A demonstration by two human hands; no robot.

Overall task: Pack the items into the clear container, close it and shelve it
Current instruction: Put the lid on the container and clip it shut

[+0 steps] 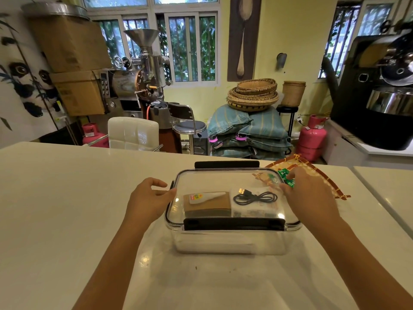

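Observation:
A clear container (232, 245) sits on the white table with its clear lid (214, 182) on top. The near black latch (233, 223) is folded down; the far black latch (226, 164) stands up. Through the lid I see a brown cardboard box (207, 205), a white tube (206, 196) lying on it, and a coiled black USB cable (254, 196) on white packets. My left hand (148, 198) rests at the lid's left edge by a small side latch, fingers apart. My right hand (309, 193) touches the lid's right edge, fingers curled.
A woven tray (321, 173) with green packets (285, 174) lies behind my right hand. The white table (67, 198) stretches to the left and toward me. A second white counter (386, 193) adjoins on the right. Chairs, sacks and gas cylinders stand beyond the far edge.

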